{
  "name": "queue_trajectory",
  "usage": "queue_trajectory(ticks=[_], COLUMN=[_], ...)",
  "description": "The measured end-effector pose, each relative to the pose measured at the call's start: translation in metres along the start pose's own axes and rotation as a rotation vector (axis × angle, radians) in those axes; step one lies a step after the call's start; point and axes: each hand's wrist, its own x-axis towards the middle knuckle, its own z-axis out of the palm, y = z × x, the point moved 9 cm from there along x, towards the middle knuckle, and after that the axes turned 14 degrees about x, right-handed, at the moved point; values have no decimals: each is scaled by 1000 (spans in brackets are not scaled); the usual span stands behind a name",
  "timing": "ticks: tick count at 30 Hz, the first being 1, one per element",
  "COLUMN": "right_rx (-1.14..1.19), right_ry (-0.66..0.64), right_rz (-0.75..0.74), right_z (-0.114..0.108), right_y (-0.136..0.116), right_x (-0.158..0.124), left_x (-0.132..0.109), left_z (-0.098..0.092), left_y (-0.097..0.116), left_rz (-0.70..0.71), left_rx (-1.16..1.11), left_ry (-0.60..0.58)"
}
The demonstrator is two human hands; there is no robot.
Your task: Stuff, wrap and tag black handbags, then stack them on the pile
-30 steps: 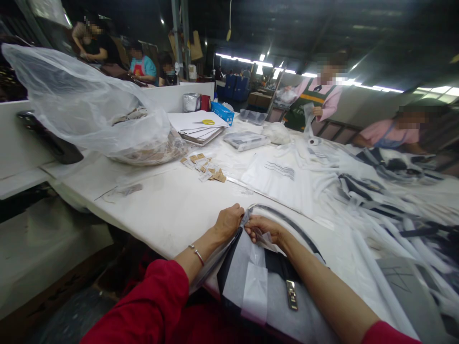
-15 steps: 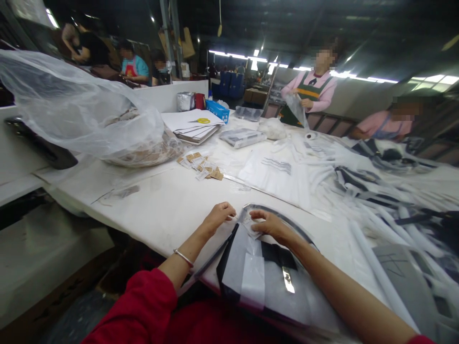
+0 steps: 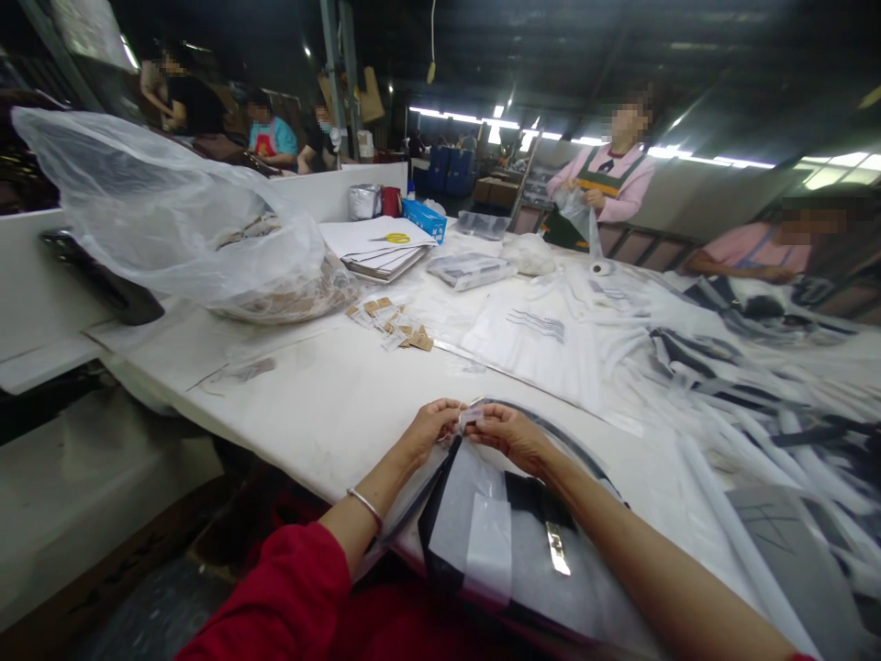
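Bag: found at the near edge of the white table, below both hands; covered partly by a pale wrap.
Left hand: fingers found bent nearly together at the near end of the handle; whether anything was gripped could not be told, the fingertips being partly hidden.
Right hand: thumb and fingers found pinched on a scrap of clear film; the fingertips of both hands were seen just beside each other.
Film risk: tearing or skewing was judged possible; uneven pulling by the two hands would be the cause.
Clasp: seen bright, near the right forearm; scuffing was judged possible, should it be rubbed by the arm.
Edge risk: slipping of the bag toward the lap was judged possible; its place at the table's edge, with no hand laid flat on its body, would be the cause.
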Motion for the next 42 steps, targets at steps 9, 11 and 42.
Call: queue_trajectory(ticks=[9, 11, 42], right_rx=[-494, -516, -701], right_ry=[47, 93, 79], right_rz=[-102, -104, -287], right_z=[14, 14, 4], right_y=[3, 2, -24], right_x=[26, 33, 9], left_x=[1, -3, -9], left_z=[-19, -20, -42], left_y=[8, 18, 27], left_rz=[49, 97, 92], left_rx=[118, 206, 458], left_ry=[117, 132, 295])
